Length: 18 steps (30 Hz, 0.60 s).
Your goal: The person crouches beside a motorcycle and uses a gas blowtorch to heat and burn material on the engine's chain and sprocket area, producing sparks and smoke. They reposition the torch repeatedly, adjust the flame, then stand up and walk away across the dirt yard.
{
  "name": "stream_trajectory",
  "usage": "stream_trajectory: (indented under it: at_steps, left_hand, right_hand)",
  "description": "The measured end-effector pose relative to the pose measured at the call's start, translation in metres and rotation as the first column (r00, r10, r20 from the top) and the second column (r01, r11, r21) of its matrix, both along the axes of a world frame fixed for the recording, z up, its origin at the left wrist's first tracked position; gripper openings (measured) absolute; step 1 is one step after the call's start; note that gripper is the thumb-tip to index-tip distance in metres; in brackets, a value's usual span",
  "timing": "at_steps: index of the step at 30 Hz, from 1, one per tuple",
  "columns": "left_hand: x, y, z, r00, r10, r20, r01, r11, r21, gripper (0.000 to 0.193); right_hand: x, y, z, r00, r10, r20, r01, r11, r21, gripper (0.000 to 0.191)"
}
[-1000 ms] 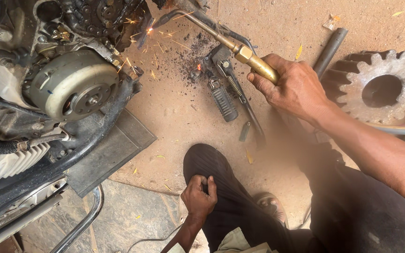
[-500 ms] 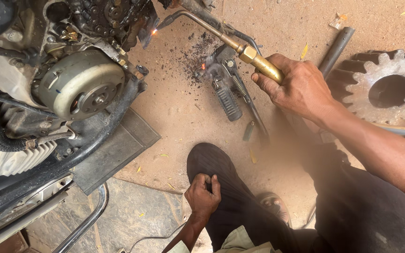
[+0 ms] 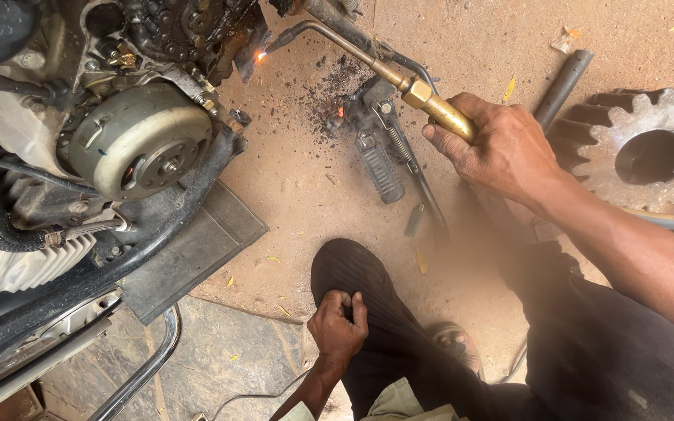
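Down on a dusty dirt floor (image 3: 298, 195), a person crouches beside a motorcycle engine (image 3: 138, 140) that fills the floor's upper left corner. Their right hand (image 3: 501, 148) grips a brass torch (image 3: 399, 78) by its handle, fingers (image 3: 450, 144) wrapped tightly around it. The torch's thin bent pipe reaches away from the hand toward the engine, and its tip ends at a small orange glow (image 3: 260, 56) on the dark metal near the chain; the hot spot sits well apart from the fingers, a full pipe-length off. By the look of it, heating or cutting at that spot is the step in hand, and it calls for a steady aim. The left hand (image 3: 338, 323) rests on the person's dark-trousered knee near the floor's lower edge, fingers curled together and pinching the cloth. Between hand and engine lie a foot peg (image 3: 380, 171) and scattered black grit. A large toothed gear (image 3: 649, 148) lies at the right edge.
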State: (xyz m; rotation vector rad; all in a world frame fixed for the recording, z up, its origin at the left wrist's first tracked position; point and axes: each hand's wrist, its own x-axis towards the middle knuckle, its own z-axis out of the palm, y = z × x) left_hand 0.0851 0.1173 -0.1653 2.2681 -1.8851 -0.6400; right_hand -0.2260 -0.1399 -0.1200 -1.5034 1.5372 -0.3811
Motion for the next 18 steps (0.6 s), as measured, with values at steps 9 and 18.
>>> stream_trajectory:
  at_steps: [9, 18]
  left_hand:
    - [0.0009, -0.0011, 0.0012, 0.999, -0.045, 0.003, 0.045, 0.997, -0.065, 0.025]
    - [0.0020, 0.0023, -0.0034, 0.999, -0.038, 0.007, 0.038, 0.997, -0.064, 0.025]
  right_hand:
    - [0.0007, 0.0014, -0.0019, 1.000, -0.008, 0.007, 0.008, 0.999, -0.043, 0.038]
    - [0.0025, 0.0010, -0.0032, 0.999, 0.016, -0.028, -0.015, 1.000, 0.013, 0.040]
